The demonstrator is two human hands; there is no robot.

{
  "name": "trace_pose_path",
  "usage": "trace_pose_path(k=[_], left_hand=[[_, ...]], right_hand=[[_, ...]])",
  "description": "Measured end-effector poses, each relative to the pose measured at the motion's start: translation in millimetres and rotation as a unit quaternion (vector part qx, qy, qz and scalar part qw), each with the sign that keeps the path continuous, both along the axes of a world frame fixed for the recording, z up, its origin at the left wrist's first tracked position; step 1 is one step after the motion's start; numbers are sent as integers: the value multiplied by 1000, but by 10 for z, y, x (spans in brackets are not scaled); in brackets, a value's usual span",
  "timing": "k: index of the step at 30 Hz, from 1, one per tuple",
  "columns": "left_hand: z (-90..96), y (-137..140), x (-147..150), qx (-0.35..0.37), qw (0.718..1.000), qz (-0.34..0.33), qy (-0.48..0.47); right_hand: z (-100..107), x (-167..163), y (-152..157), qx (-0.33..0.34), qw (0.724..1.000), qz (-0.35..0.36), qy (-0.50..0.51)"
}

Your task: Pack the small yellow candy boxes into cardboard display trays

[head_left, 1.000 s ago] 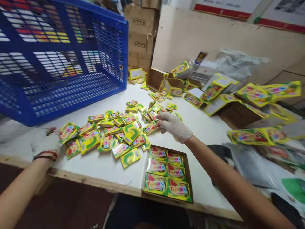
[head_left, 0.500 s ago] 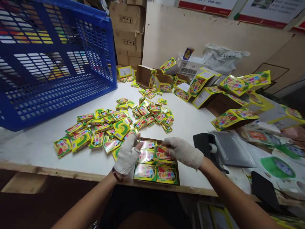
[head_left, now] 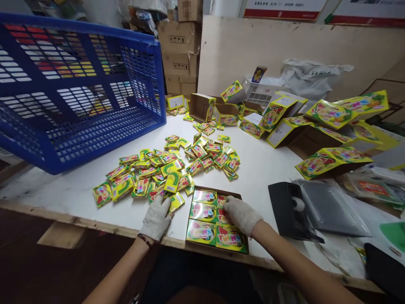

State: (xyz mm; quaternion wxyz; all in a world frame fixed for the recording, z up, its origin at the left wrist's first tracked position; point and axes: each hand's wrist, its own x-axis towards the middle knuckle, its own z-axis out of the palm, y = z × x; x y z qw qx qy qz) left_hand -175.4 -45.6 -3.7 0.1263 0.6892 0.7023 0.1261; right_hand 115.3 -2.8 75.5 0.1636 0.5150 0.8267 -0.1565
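Note:
My left hand [head_left: 156, 219], in a white fingerless-style glove, is at the near edge of a loose pile of small yellow-green boxes [head_left: 142, 185]. Its fingers are apart and touch the nearest boxes; thumb and forefinger are beside a yellow box [head_left: 176, 202]. My right hand [head_left: 243, 214], gloved alike, is over the right side of an open shallow carton [head_left: 217, 249]. Its bent fingers are on a small box [head_left: 223, 215] inside; the fingertips are partly hidden. Two columns of small boxes marked TWINS [head_left: 202, 232] lie face up in the carton.
A blue plastic crate [head_left: 107, 135] lies on its side at the left. Yellow display cartons [head_left: 281, 122] are heaped at the back right. A black tape dispenser [head_left: 289, 211] and a stack of clear plastic sheets [head_left: 332, 207] are to my right. The wooden table edge [head_left: 126, 223] runs in front.
My left hand has left the carton and moved left to the loose boxes. My right hand stays at the carton, now lower over its right column. The camera view has shifted left.

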Motion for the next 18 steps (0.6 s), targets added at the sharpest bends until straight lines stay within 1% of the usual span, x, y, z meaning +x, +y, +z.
trace_pose_path(k=[2,4,5,6,7,9,10,11,12,13,14,15,16,18], left_hand=[[11,-24,-20,-8,998,13,-64],[70,-66,-20,-20,986,31,-165],[125,-88,0,-25,974,33,-224],[198,-107,37,-28,958,29,-283],[287,-119,92,-32,943,15,-331],[498,-106,251,-32,922,-35,-385],[606,-80,346,-32,911,-62,-406],[704,-43,443,-31,901,-88,-425],[786,1,536,-31,891,-107,-440],[845,50,621,-31,885,-121,-448],[878,97,695,-30,886,-128,-444],[887,137,756,-24,894,-127,-428],[872,167,807,-11,907,-123,-402],[794,184,885,43,934,-130,-329]], right_hand=[[-25,1,-17,0,1000,11,-1],[-40,4,-36,20,999,30,32],[-39,-4,-50,49,995,43,70],[-30,-25,-69,93,987,60,120],[-11,-62,-91,147,970,81,177],[59,-170,-124,248,919,131,279],[105,-229,-126,279,894,156,313],[154,-279,-113,296,877,177,334],[201,-308,-83,298,870,191,343],[242,-308,-38,290,872,194,344],[272,-275,17,276,880,183,341],[289,-211,76,257,892,154,337],[289,-122,135,235,907,109,332],[237,88,233,179,932,-10,315]])
